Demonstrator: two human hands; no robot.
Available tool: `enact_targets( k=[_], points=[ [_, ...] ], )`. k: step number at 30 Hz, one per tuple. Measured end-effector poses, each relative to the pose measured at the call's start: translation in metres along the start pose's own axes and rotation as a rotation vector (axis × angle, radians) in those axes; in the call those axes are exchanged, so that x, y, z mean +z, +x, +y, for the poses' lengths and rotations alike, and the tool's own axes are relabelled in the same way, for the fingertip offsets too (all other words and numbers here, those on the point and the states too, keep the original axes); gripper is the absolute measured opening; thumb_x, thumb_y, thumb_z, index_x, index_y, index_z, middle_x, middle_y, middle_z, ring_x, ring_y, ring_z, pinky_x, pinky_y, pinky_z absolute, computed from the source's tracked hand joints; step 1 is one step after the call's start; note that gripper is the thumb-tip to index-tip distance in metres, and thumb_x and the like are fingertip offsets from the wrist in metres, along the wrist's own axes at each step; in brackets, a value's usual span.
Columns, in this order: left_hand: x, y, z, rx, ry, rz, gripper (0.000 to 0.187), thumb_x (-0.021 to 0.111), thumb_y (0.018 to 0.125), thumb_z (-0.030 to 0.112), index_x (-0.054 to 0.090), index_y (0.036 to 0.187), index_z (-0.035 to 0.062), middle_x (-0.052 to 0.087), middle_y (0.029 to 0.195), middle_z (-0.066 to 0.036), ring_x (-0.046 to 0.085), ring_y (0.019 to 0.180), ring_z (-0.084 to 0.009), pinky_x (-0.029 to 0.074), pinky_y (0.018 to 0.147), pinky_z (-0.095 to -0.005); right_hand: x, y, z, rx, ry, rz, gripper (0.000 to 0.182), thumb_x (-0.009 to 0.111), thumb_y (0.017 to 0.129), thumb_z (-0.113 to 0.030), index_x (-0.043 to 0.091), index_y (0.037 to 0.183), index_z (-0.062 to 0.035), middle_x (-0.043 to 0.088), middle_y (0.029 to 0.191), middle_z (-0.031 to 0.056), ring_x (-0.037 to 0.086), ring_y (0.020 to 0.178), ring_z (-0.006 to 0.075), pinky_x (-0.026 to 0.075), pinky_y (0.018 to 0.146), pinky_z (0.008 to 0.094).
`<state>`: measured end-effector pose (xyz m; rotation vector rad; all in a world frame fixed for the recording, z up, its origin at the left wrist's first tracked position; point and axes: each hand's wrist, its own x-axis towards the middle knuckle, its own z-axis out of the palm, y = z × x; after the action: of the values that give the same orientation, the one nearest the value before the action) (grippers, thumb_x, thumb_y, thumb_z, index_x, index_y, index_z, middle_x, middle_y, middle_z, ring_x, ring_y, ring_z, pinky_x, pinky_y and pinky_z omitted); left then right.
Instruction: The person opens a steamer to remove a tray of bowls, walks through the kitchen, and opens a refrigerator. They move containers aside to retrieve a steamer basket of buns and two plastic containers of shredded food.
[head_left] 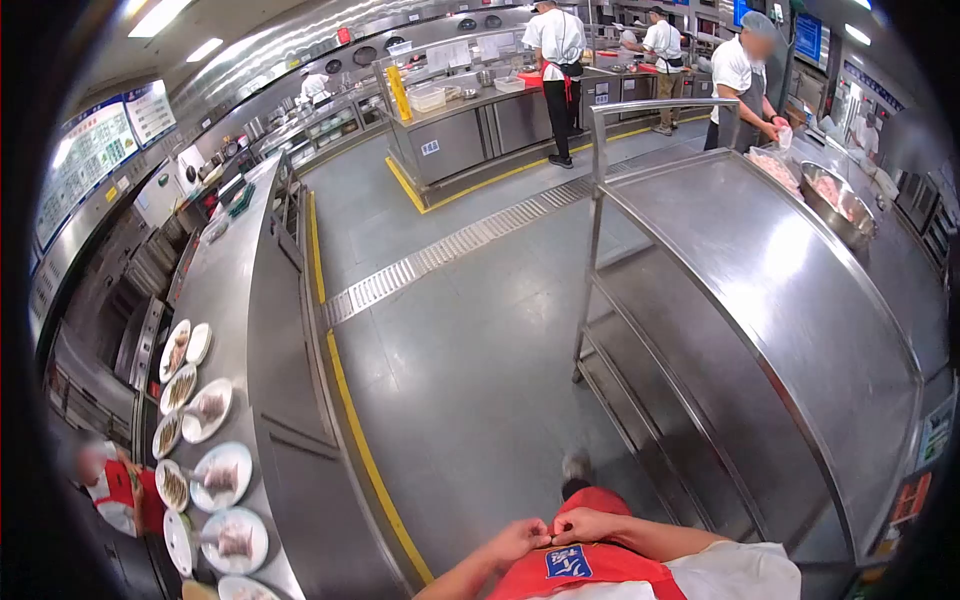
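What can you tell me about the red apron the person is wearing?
The red apron looks like plain cloth and hangs down the person's front at the bottom of the view, over a white shirt. A small blue patch with white writing sits on its chest. The left hand and right hand meet at its upper edge, fingers pinching there. Its lower part covers the forward leg.

apron [590, 565] patch — white characters, perhaps Chinese — illegible | wall boards [85, 150] — unreadable
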<state>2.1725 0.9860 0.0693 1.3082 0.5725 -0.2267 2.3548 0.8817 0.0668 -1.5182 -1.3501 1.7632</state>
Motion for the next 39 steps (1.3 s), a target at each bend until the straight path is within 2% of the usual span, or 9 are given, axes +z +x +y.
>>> enact_targets(
  k=[4,8,12,15,18,21,30,36,39],
  points=[
    [-0.114,0.117,0.052,-0.043,-0.109,-0.013,0.012,0.059,0.085,0.016,0.051,0.087,0.0075,0.051,0.077,0.003,0.045,0.070,-0.0067,0.038,0.062,-0.0217,-0.134,0.107,-0.004,0.050,0.396,-0.018,0.024,0.062,0.083,-0.030,0.058,0.075,-0.0076,0.052,0.065,-0.0047,0.046,0.060,0.0069,0.037,0.053,0.0224],
    [-0.215,0.200,0.127,-0.057,-0.339,0.056,0.010,0.057,0.086,0.015,0.051,0.089,0.0074,0.052,0.079,0.002,0.044,0.068,-0.0069,0.038,0.061,-0.0215,-0.294,0.187,-0.091,0.148,0.393,-0.246,0.019,0.058,0.085,-0.023,0.058,0.075,-0.0064,0.051,0.063,-0.0038,0.043,0.056,0.0057,0.033,0.050,0.0211],
    [-0.299,0.258,0.208,-0.129,-0.422,0.160,0.010,0.056,0.086,0.014,0.053,0.091,0.0060,0.054,0.083,0.001,0.045,0.069,-0.0068,0.038,0.061,-0.0223,-0.404,0.292,-0.123,0.117,0.346,-0.442,0.028,0.056,0.085,-0.031,0.060,0.075,-0.0056,0.052,0.063,-0.0031,0.043,0.055,0.0067,0.032,0.048,0.0232],
    [-0.360,0.311,0.285,-0.122,-0.304,0.234,0.010,0.055,0.083,0.012,0.054,0.091,0.0064,0.055,0.084,0.002,0.048,0.071,-0.0067,0.038,0.062,-0.0217,-0.491,0.338,-0.185,0.240,0.346,-0.405,0.033,0.056,0.085,-0.036,0.061,0.076,-0.0046,0.052,0.062,-0.0036,0.043,0.055,0.0073,0.030,0.048,0.0239],
    [-0.454,0.385,0.312,-0.192,-0.337,0.184,0.010,0.054,0.082,0.010,0.052,0.092,0.0073,0.053,0.082,0.002,0.050,0.073,-0.0070,0.041,0.065,-0.0208,-0.572,0.423,-0.184,0.149,0.078,-0.344,0.036,0.057,0.085,-0.039,0.062,0.076,-0.0044,0.050,0.062,-0.0046,0.042,0.056,0.0070,0.031,0.049,0.0243],
    [-0.552,0.458,0.358,-0.182,-0.367,0.144,0.012,0.055,0.080,0.010,0.052,0.091,0.0074,0.053,0.084,0.002,0.049,0.075,-0.0071,0.040,0.065,-0.0207,-0.663,0.483,-0.217,0.174,0.132,-0.245,0.034,0.058,0.084,-0.038,0.061,0.075,-0.0061,0.049,0.062,-0.0060,0.040,0.055,0.0054,0.031,0.049,0.0239],
    [-0.769,0.611,0.583,-0.170,-0.302,-0.136,0.025,0.061,0.080,0.012,0.046,0.100,0.0062,0.054,0.089,-0.003,0.052,0.083,-0.0109,0.042,0.073,-0.0237,-0.874,0.621,-0.295,0.090,0.781,0.152,0.021,0.057,0.087,-0.025,0.059,0.077,-0.0071,0.047,0.056,-0.0055,0.036,0.046,0.0024,0.025,0.042,0.0191],
    [-0.913,0.752,0.640,-0.140,-0.081,-0.207,0.042,0.062,0.081,0.012,0.042,0.117,0.0011,0.056,0.109,-0.007,0.053,0.098,-0.0144,0.042,0.085,-0.0261,-1.034,0.765,-0.300,0.065,0.888,0.197,0.024,0.058,0.086,-0.030,0.062,0.084,-0.0070,0.050,0.057,-0.0043,0.035,0.046,0.0032,0.026,0.042,0.0206],
    [-0.976,0.803,0.683,-0.082,-0.161,-0.082,0.049,0.062,0.081,0.012,0.041,0.124,0.0007,0.056,0.113,-0.009,0.053,0.100,-0.0160,0.042,0.087,-0.0275,-1.136,0.834,-0.333,0.027,0.521,-0.006,0.037,0.056,0.085,-0.040,0.063,0.079,-0.0040,0.054,0.060,-0.0020,0.041,0.048,0.0057,0.031,0.043,0.0221]
  ],
)
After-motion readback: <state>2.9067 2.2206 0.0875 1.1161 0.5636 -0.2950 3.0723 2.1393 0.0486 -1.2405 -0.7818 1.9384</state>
